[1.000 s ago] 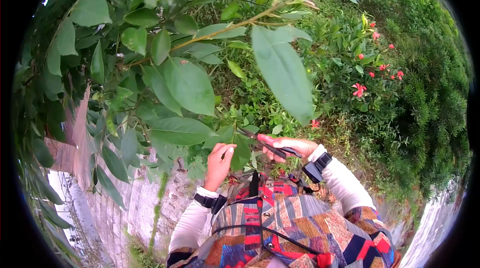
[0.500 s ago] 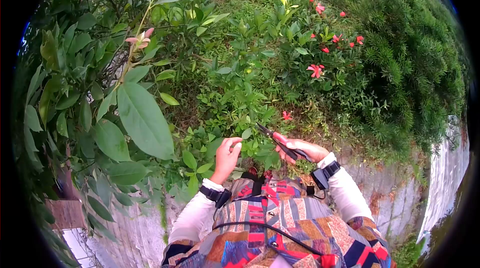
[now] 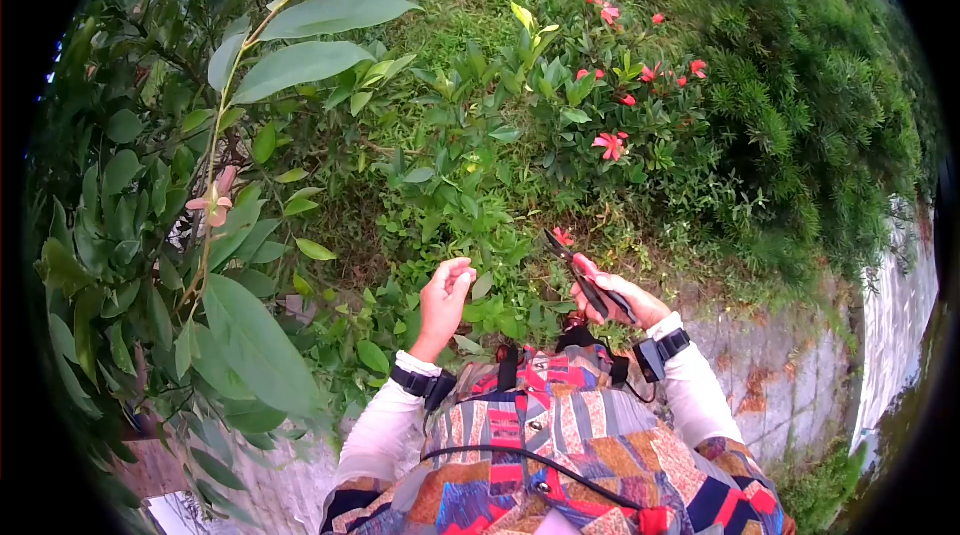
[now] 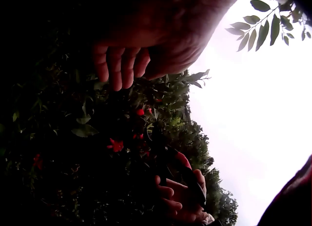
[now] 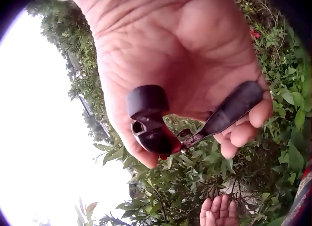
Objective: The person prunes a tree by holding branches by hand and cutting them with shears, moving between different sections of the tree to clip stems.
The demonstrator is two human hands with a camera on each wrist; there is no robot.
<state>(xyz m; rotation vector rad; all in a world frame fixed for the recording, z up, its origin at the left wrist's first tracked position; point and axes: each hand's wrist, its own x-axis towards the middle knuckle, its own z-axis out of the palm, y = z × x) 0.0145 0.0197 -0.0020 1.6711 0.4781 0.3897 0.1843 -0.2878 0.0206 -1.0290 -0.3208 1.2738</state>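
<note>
Shears [image 3: 583, 267], right of the loosely curled, empty left hand [image 3: 445, 300], lie in the right hand's [image 3: 628, 301] grip, probably light, stiff and sturdy, best held by the dark handles [image 5: 235, 109], well behind the blades [image 3: 559, 246].

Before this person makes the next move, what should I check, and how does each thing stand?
1. Shears held in the right hand: ok.
2. Left hand free: ok, nothing visible in it.
3. Left hand apart from the blades: ok, a gap shows in the head view.
4. Large-leaved branch between the blades: not ok, it stands well off to the left.
5. Blades fully closed: cannot tell, too small.
</note>
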